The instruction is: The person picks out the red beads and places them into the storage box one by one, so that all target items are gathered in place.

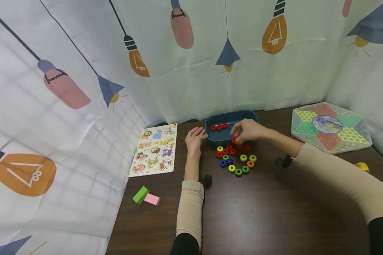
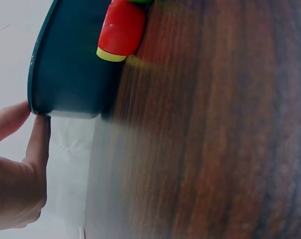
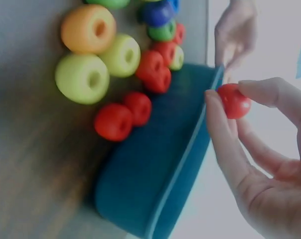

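My right hand (image 1: 250, 130) pinches a red bead (image 3: 234, 101) between thumb and fingertips, at the near right rim of a dark blue plastic tray (image 1: 218, 136). Inside the tray lie three red beads (image 1: 219, 127). At the tray's left end is my left hand (image 1: 194, 140), its fingers extended and fingertips right at the rim, as the left wrist view shows. Several loose beads with holes lie on the table before the tray: red beads (image 1: 219, 155), yellow beads (image 1: 232, 168), green beads (image 1: 238, 172), blue beads (image 1: 223, 163) and an orange bead (image 1: 250, 164).
Left of the tray lies a board with animal pictures (image 1: 154, 150). Nearer are a green block (image 1: 141, 195) and a pink block (image 1: 152, 199). A star-patterned game board (image 1: 332, 127) lies at the right, with a yellow object (image 1: 362, 166) by the edge. A printed curtain (image 1: 191, 88) stands behind.
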Demonstrator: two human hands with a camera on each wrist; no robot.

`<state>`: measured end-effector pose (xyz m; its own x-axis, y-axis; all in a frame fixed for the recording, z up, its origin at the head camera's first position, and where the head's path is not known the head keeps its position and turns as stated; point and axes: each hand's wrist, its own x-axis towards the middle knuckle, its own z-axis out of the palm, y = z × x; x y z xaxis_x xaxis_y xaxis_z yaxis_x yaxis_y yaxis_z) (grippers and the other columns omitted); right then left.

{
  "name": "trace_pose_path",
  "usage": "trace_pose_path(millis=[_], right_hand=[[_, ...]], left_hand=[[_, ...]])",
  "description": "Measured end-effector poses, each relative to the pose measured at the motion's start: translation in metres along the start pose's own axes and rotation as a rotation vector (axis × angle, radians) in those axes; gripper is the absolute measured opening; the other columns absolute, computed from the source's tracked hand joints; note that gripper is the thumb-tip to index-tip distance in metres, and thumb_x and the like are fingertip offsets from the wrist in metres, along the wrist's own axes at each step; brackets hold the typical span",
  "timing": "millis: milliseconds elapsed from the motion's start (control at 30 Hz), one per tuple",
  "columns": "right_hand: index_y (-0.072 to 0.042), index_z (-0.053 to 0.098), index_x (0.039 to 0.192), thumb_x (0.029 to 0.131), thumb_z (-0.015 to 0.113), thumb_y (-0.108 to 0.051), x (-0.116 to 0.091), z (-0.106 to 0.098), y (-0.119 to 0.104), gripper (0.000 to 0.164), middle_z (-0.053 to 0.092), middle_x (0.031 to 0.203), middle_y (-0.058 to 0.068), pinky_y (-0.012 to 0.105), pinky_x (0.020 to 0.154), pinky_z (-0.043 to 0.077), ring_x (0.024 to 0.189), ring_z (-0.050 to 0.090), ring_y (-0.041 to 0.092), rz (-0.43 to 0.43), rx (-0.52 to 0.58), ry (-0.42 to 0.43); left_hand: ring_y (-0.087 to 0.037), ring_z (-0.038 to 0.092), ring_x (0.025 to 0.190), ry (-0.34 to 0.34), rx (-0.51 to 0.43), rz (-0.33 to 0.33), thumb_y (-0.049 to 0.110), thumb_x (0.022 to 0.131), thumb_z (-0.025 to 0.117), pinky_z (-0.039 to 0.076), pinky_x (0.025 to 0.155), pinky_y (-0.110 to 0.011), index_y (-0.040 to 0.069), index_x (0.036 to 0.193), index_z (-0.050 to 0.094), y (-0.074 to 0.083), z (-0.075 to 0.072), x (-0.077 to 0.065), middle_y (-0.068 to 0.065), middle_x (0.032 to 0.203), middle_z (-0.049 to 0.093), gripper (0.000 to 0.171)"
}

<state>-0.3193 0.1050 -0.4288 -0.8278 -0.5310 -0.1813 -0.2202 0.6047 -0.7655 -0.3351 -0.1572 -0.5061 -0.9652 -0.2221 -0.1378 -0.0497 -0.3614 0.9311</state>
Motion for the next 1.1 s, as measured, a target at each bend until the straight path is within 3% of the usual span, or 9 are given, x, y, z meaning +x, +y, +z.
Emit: trace_pose_path(millis=[200, 433, 533, 700, 900, 1100], right_hand=[[-0.006, 0.064, 0.117, 0.083, 0.074, -0.011, 0.032, -0.02, 0.005, 0.036, 0.065, 0.105, 0.014, 0.041, 0.078, 0.059, 0.09, 0.071, 0.034, 0.036, 0.081, 0.049], [0.006, 0.059, 0.123, 0.085, 0.071, -0.004, 0.08, -0.031, 0.035, 0.041, 0.069, 0.104, 0.02, 0.049, 0.088, 0.055, 0.097, 0.068, 0.039, 0.13, 0.263, 0.134], [0.006, 0.061, 0.122, 0.085, 0.072, -0.004, 0.094, -0.028, 0.047, 0.04, 0.071, 0.098, 0.017, 0.048, 0.086, 0.056, 0.096, 0.069, 0.039, 0.139, 0.214, 0.17], [-0.001, 0.072, 0.107, 0.078, 0.078, -0.006, 0.106, -0.016, 0.061, 0.031, 0.074, 0.086, 0.01, 0.043, 0.077, 0.059, 0.084, 0.071, 0.034, 0.145, 0.098, 0.257], [-0.009, 0.077, 0.096, 0.075, 0.081, -0.014, 0.11, -0.004, 0.063, 0.023, 0.073, 0.099, 0.011, 0.041, 0.072, 0.054, 0.084, 0.066, 0.028, 0.183, -0.104, 0.367], [-0.01, 0.077, 0.096, 0.077, 0.078, -0.013, 0.107, -0.004, 0.056, 0.019, 0.073, 0.097, 0.01, 0.043, 0.076, 0.053, 0.084, 0.065, 0.027, 0.192, -0.138, 0.39]], left_hand=[[-0.027, 0.061, 0.12, -0.008, 0.001, -0.013, -0.019, 0.078, 0.068, 0.057, 0.085, -0.032, 0.002, 0.131, 0.051, 0.0, -0.002, 0.0, -0.024, 0.135, 0.055, 0.06], [-0.024, 0.063, 0.116, -0.002, 0.005, -0.027, -0.019, 0.077, 0.069, 0.056, 0.088, -0.033, 0.003, 0.131, 0.051, -0.003, -0.002, -0.004, -0.022, 0.133, 0.058, 0.061], [-0.024, 0.064, 0.115, 0.002, 0.005, -0.023, -0.019, 0.076, 0.07, 0.057, 0.086, -0.033, 0.002, 0.131, 0.052, -0.004, 0.0, -0.005, -0.022, 0.132, 0.059, 0.061], [-0.024, 0.064, 0.115, -0.004, -0.01, -0.018, -0.019, 0.076, 0.07, 0.057, 0.085, -0.033, 0.003, 0.129, 0.053, -0.005, 0.001, -0.005, -0.021, 0.131, 0.059, 0.06], [-0.024, 0.063, 0.116, -0.011, -0.008, -0.018, -0.017, 0.076, 0.071, 0.057, 0.087, -0.033, 0.004, 0.128, 0.054, -0.004, 0.0, -0.004, -0.021, 0.131, 0.059, 0.059], [-0.025, 0.063, 0.115, -0.001, -0.005, -0.007, -0.019, 0.076, 0.071, 0.057, 0.086, -0.034, 0.003, 0.129, 0.053, 0.0, -0.001, -0.001, -0.021, 0.13, 0.06, 0.06]])
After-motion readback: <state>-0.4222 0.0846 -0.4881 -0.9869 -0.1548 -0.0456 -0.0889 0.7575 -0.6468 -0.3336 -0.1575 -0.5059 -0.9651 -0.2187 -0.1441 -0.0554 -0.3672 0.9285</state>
